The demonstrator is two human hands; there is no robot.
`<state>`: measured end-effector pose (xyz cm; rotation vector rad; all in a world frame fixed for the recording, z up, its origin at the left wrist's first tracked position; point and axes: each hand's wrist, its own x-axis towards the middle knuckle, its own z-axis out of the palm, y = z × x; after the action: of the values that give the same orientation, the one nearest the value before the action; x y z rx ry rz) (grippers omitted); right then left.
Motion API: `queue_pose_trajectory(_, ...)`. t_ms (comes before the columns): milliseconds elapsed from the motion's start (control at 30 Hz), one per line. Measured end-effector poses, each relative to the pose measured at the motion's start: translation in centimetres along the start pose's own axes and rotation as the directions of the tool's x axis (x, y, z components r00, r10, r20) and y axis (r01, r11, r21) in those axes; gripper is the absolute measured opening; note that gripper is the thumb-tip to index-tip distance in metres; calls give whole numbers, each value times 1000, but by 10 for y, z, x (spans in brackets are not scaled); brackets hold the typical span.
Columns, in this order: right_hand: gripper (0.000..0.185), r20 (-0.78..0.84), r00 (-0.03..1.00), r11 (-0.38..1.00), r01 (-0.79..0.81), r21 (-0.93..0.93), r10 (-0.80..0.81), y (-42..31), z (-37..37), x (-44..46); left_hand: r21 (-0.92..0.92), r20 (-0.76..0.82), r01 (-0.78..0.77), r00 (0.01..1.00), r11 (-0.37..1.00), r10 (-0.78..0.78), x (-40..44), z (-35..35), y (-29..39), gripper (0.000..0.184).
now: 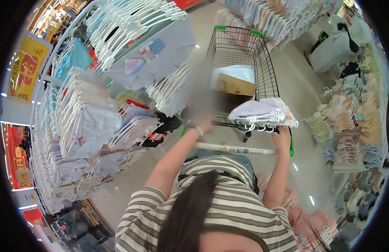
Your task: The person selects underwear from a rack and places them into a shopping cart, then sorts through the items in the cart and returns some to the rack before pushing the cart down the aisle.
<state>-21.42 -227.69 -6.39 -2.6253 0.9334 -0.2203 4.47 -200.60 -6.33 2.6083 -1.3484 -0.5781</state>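
My right hand [281,137] is closed at the right end of a stack of pale underwear on white hangers [261,111]. The stack lies over the near end of a black wire shopping cart [265,54], its hooks pointing toward me. My left hand [206,125], with a band at the wrist, is by the cart's near left corner; a grey blur covers part of it and its fingers cannot be made out. Below both hands runs the cart's pale handle bar [236,148]. In the cart lie a brown cardboard box [235,85] and a whitish plastic package [234,72].
On the left stands a rack of underwear on white hangers [154,52], close to my left arm. More hanging garments [282,21] are beyond the cart. Bras hang on a display [343,111] at right. A yellow price sign [28,67] is at far left.
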Motion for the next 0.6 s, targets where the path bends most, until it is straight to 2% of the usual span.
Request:
queue_pose_trajectory(33, 41, 10, 1000, 1000, 13, -4, -13, -8, -8, -8, -10, -1, 14, 1000, 1000, -14, -1, -2, 0, 28)
queue_pose_trajectory(100, 39, -148, 987, 998, -69, -6, 67, -22, -19, -20, -139, 55, 44, 998, 989, -37, -1, -10, 6, 18)
queue_pose_trajectory(133, 39, -146, 988, 998, -60, -14, 57, -27, -20, -19, -149, 49, 49, 998, 988, -42, 1, -6, 3, 18)
queue_pose_trajectory(167, 37, -62, 977, 933, -175, 315, 204, -32, -22, -17, -157, 9, 57, 998, 986, -56, 3, 3, 0, 17)
queue_pose_trajectory(200, 35, 67, 947, 750, -292, 593, 315, -41, -25, -14, -167, -30, 63, 997, 984, -69, 4, 10, -3, 16)
queue_pose_trajectory(233, 35, 65, 948, 757, -290, 585, 312, -52, -25, -7, -166, -78, 28, 996, 986, -42, 4, 16, -6, 17)
queue_pose_trajectory(300, 30, 166, 978, 516, -209, 830, 129, -98, -25, 17, -174, -48, 40, 998, 984, -49, 4, 14, -8, 17)
queue_pose_trajectory(400, 30, 333, 940, 303, -297, 905, -73, -173, -14, 52, -160, 10, 54, 999, 986, -54, 4, 9, -10, 18)
queue_pose_trajectory(500, 34, 490, 847, 57, -489, 870, -208, -244, 12, 89, -116, 60, 64, 997, 991, -57, 2, -8, -8, 20)
queue_pose_trajectory(567, 35, 541, 783, -184, -607, 774, -307, -270, 58, 117, -87, 89, 39, 996, 995, -31, 1, -13, -14, 21)
queue_pose_trajectory(600, 36, 582, 749, -241, -657, 715, -317, -285, 77, 129, -91, 91, 39, 995, 995, -30, 4, 1, -22, 21)
